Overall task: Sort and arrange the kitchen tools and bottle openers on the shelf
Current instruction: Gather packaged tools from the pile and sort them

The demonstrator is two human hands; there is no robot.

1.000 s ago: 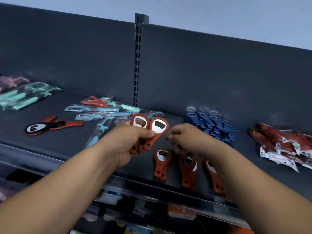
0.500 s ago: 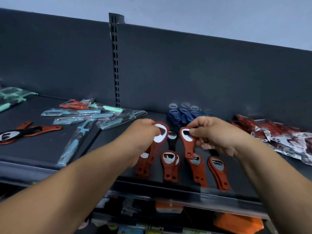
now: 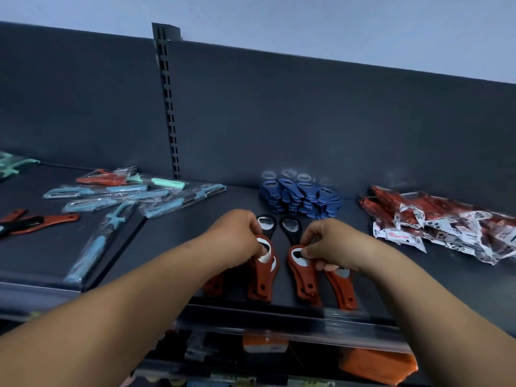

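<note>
Left hand (image 3: pixel 240 233) pinches the metal head of a red opener (image 3: pixel 263 277); right hand (image 3: pixel 331 244) pinches the head of a second red opener (image 3: pixel 303 277) just beside it. Both run lengthwise from my fingers, heads pointing toward the back of the shelf (image 3: pixel 190 241), handles toward me.

Your forearms are bare along all of their visible length, with nothing worn on them or at the wrists. Your left hand (image 3: pixel 240 233) and right hand (image 3: pixel 329 241) are bare as well. The few fingernails that show are trimmed short and rounded.
</note>
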